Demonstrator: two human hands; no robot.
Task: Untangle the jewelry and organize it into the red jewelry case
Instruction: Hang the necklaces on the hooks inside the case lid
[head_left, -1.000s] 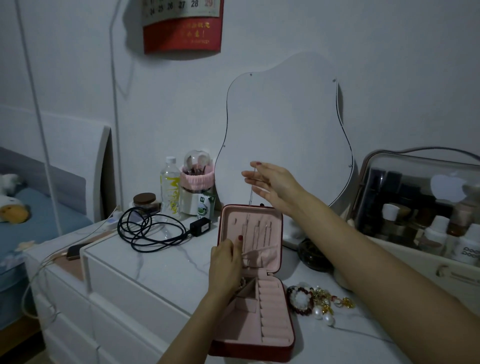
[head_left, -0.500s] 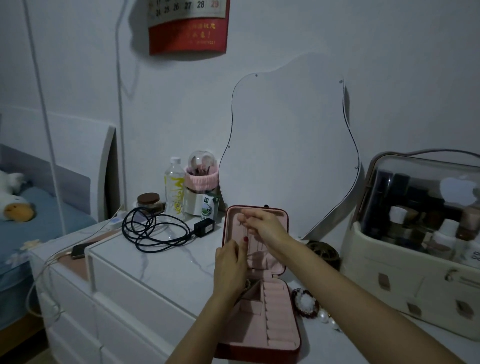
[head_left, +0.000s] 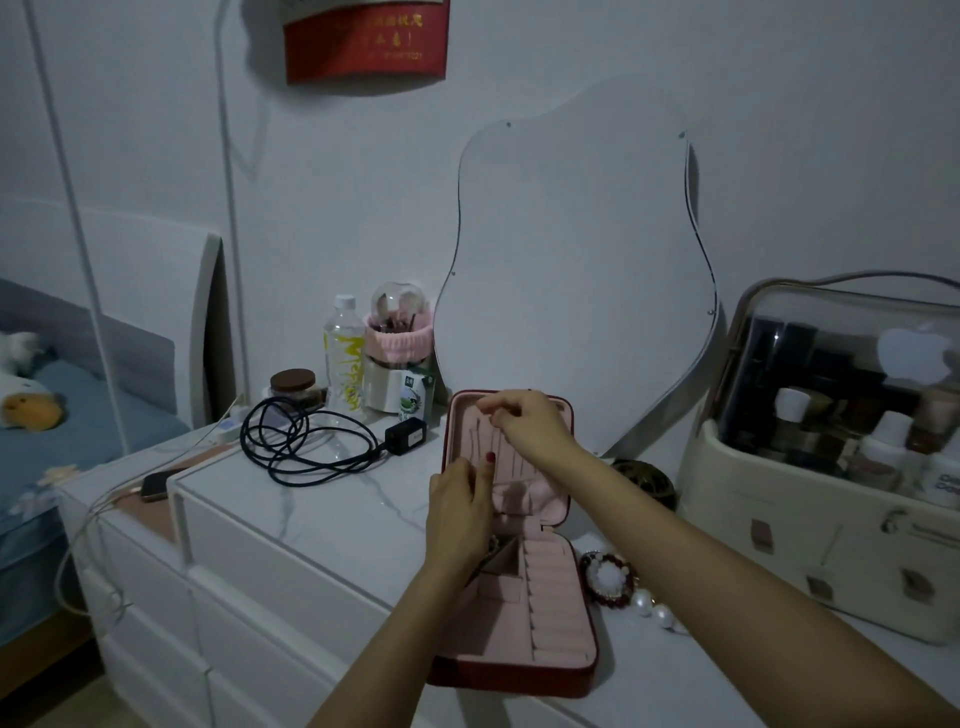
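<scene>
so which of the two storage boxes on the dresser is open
The red jewelry case, with its pink-lined lid standing upright under both hands. The big cream cosmetics box at the right has its clear domed cover down.

A home bedroom: bed (head_left: 78, 415), white dresser (head_left: 311, 519), mirror (head_left: 571, 260), cosmetics organizer (head_left: 831, 493).

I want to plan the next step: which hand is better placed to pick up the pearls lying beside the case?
The right hand, probably. The pearls lie right of the red jewelry case, on its arm's side. The left hand is at the lid's left edge and would cross the case.
</scene>
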